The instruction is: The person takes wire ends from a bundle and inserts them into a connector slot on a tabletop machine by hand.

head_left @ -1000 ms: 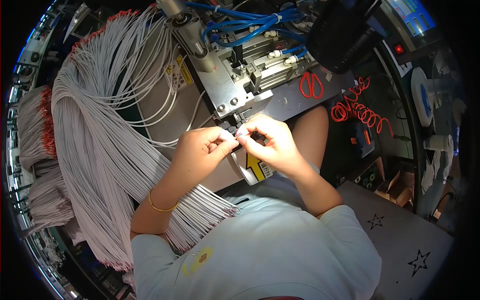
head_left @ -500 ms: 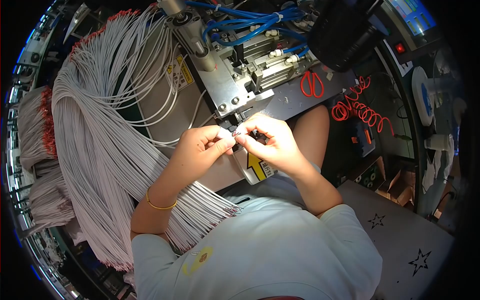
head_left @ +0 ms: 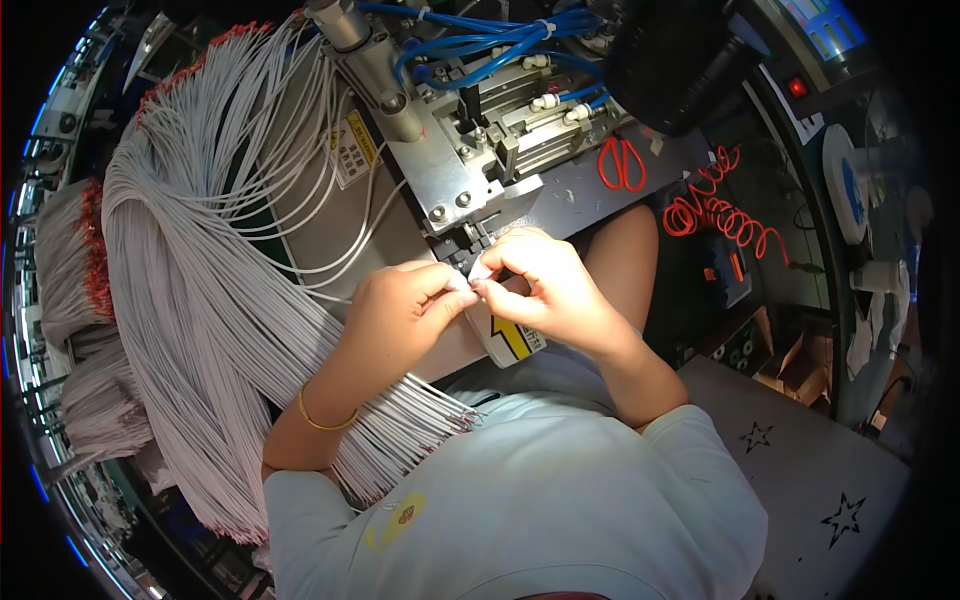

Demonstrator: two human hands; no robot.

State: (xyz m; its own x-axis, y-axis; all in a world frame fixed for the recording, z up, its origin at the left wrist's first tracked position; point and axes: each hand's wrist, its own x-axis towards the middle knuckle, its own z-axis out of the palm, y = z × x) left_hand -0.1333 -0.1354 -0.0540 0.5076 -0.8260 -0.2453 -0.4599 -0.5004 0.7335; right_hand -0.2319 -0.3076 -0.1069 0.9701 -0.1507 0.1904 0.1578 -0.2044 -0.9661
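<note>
My left hand is closed in a pinch, thumb against forefinger. Its fingertips meet those of my right hand, which is pinched as well. Between them is the end of a white cable, mostly hidden by the fingers; its line runs in from the left, behind my left hand. Just beyond the fingertips is the metal head of a bench machine. A large bundle of white cables with reddish ends drapes at the left and passes under my left forearm.
Red-handled scissors lie on the machine's base. A coiled red air hose hangs at the right. Blue air tubes cross the machine's top. A yellow arrow label sits below my right hand. More cable bundles are at far left.
My hands stay together at nearly the same spot, with fingertips pressed closer. The small reddish wire end seen between them before is now covered. The view has shifted slightly.
</note>
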